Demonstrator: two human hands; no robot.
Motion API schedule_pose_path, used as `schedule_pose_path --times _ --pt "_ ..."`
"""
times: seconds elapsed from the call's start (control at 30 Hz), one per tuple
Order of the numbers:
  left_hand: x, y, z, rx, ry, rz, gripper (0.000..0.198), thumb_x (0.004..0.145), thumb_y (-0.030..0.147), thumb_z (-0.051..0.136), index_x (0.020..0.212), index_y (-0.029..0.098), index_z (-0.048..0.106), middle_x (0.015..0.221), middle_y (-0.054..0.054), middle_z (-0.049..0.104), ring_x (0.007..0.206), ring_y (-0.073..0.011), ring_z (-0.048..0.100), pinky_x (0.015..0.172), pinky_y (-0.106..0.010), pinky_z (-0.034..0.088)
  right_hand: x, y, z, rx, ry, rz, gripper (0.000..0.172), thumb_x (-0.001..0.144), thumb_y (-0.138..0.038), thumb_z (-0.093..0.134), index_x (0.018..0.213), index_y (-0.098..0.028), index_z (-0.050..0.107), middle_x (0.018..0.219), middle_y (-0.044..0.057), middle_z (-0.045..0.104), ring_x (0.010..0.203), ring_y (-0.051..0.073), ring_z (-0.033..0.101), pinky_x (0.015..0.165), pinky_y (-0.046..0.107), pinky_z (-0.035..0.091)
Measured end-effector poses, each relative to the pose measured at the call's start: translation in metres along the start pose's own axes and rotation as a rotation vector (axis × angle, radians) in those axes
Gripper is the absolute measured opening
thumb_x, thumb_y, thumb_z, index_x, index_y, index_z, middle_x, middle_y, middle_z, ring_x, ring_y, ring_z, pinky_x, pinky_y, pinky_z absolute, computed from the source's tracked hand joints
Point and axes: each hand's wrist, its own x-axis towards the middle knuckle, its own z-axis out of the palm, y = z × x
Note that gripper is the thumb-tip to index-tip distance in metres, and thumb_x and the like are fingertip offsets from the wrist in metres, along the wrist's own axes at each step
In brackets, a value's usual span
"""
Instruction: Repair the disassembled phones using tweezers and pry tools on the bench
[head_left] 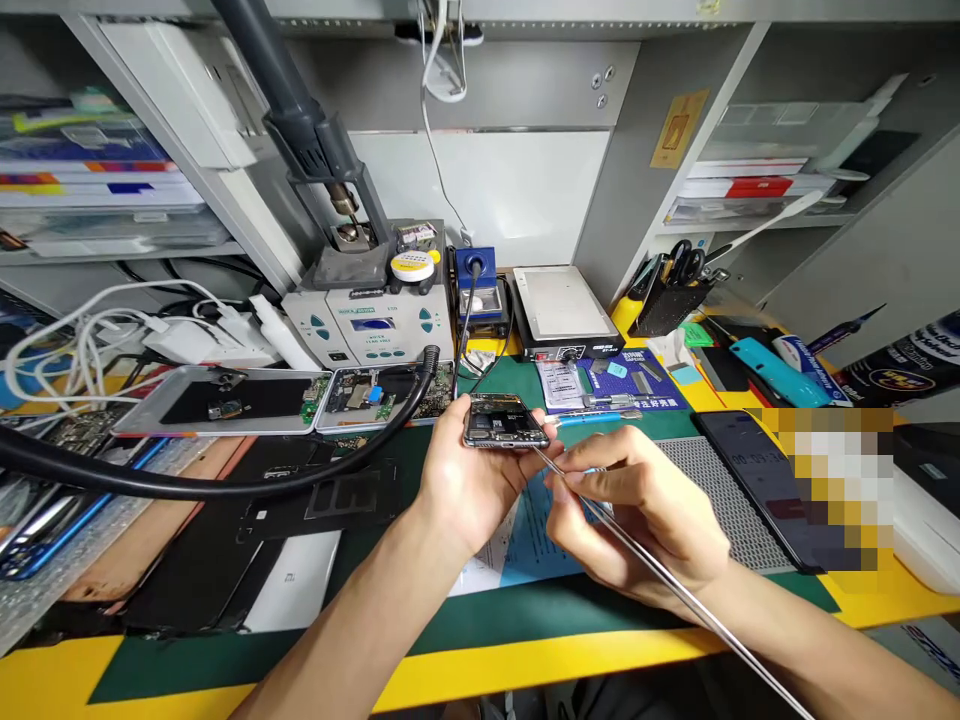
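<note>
- While the left hand (465,485) holds an opened smartphone (504,421) above the desk (487,672), its fingers are clasped round the phone's edges, and the exposed circuit side faces up.
- The right hand (637,510) sits just right of the phone, with its fingers pinched tight on a thin metal tool (675,585).
- The tool's tip meets the phone's near right corner, just beyond the right fingertips. Its shaft runs back over the hand toward the lower right.
- The two hands are close together, nearly touching below the phone.
- Under them lie a green mat (570,610) and a blue printed sheet (536,535).
- Behind the phone stands a hot-air rework station (371,325), and its black hose (225,487) sweeps left across the desk.
- Two more opened phone bodies (225,400) lie flat side by side in front of the station.
- A heating plate (562,305) stands further right, with a blue-handled screwdriver (600,415) lying near it.
- A dark phone (757,485) lies face up, well apart on the right.
</note>
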Motion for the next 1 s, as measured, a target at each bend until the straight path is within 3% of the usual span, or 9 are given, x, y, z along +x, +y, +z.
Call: schedule_pose_path --times 0.13,0.3,0.5,0.77,0.9,1.0 --pt "-0.0019 -0.0006 0.0012 0.02 0.02 0.028 0.056 0.102 0.04 0.029 0.08 0.005 0.067 0.077 -0.017 0.071 0.064 -0.0226 0.069 0.059 -0.031 0.059 -0.0022 0.0012 -0.0011 -0.045 -0.052 0.001 0.031 0.075 -0.001 0.071 0.094 -0.02 0.057 0.082 0.003 0.067 0.071 0.016 0.067 0.059 0.028 0.058" --pt "-0.0028 -0.0013 0.0014 0.023 0.07 0.043 0.052 0.101 0.038 0.03 0.08 0.006 0.066 0.078 -0.018 0.071 0.065 -0.0232 0.069 0.061 -0.032 0.059 -0.0033 0.0018 0.0016 -0.051 0.02 0.011 0.029 0.076 -0.002 0.071 0.093 -0.021 0.058 0.08 0.002 0.066 0.069 0.017 0.065 0.056 0.029 0.056" --pt "-0.0026 -0.0015 0.0037 0.04 0.073 0.072 0.051 0.1 0.034 0.03 0.075 0.007 0.066 0.073 -0.017 0.07 0.063 -0.0226 0.068 0.059 -0.032 0.058 -0.0017 0.0011 0.0016 -0.045 -0.03 0.019 0.028 0.076 -0.001 0.072 0.092 -0.019 0.057 0.08 0.004 0.065 0.067 0.017 0.064 0.055 0.03 0.055" --pt "0.0006 -0.0005 0.0029 0.049 0.092 0.114 0.04 0.096 0.031 0.034 0.079 0.011 0.064 0.07 -0.012 0.068 0.063 -0.0223 0.068 0.057 -0.034 0.06 -0.0033 0.0045 0.0013 -0.013 -0.035 0.044 0.035 0.071 0.001 0.072 0.094 -0.02 0.058 0.084 0.004 0.067 0.071 0.019 0.067 0.057 0.031 0.057" --pt "0.0015 0.0002 0.0018 0.04 0.072 0.109 0.046 0.099 0.033 0.03 0.078 0.009 0.064 0.071 -0.014 0.069 0.063 -0.0218 0.068 0.061 -0.035 0.061 -0.0038 0.0035 0.0033 0.092 0.039 0.13 0.037 0.068 0.003 0.072 0.093 -0.021 0.059 0.087 0.003 0.068 0.074 0.02 0.07 0.063 0.033 0.06" --pt "0.0 -0.0003 0.0032 0.056 0.091 0.09 0.05 0.1 0.035 0.027 0.081 0.007 0.065 0.073 -0.016 0.07 0.063 -0.0223 0.069 0.058 -0.032 0.06 -0.0015 0.0021 0.0051 0.119 0.075 0.115 0.035 0.068 0.005 0.072 0.091 -0.019 0.059 0.088 0.004 0.068 0.074 0.019 0.071 0.064 0.033 0.061"
